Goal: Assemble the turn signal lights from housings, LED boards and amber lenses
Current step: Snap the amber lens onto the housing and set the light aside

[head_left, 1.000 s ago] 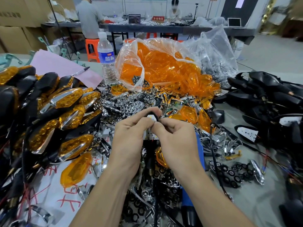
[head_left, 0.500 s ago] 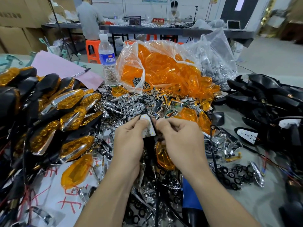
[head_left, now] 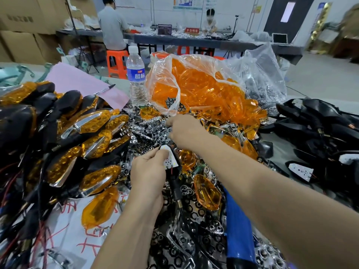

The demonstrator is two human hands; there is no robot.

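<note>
My left hand (head_left: pixel 147 171) grips a black housing with a white LED board (head_left: pixel 169 161) seated in it; its cable stem hangs down toward me. My right hand (head_left: pixel 184 131) reaches past it into the heap of chrome reflectors (head_left: pixel 147 129), fingertips curled and pinching one of the pieces. An open plastic bag of amber lenses (head_left: pixel 194 90) lies just behind that hand. Loose amber lenses (head_left: pixel 206 191) lie among the parts near my left hand.
Finished amber-and-black lights (head_left: pixel 87 129) are heaped on the left, bare black housings (head_left: pixel 320 129) on the right. A water bottle (head_left: pixel 136 74) stands behind the chrome heap, with pink paper (head_left: pixel 81 82) beside it. A blue-handled tool (head_left: pixel 239 230) lies under my right forearm.
My right hand has let go of the housing and moved forward to the chrome reflector heap. My left hand alone now holds the housing with its board, a little lower.
</note>
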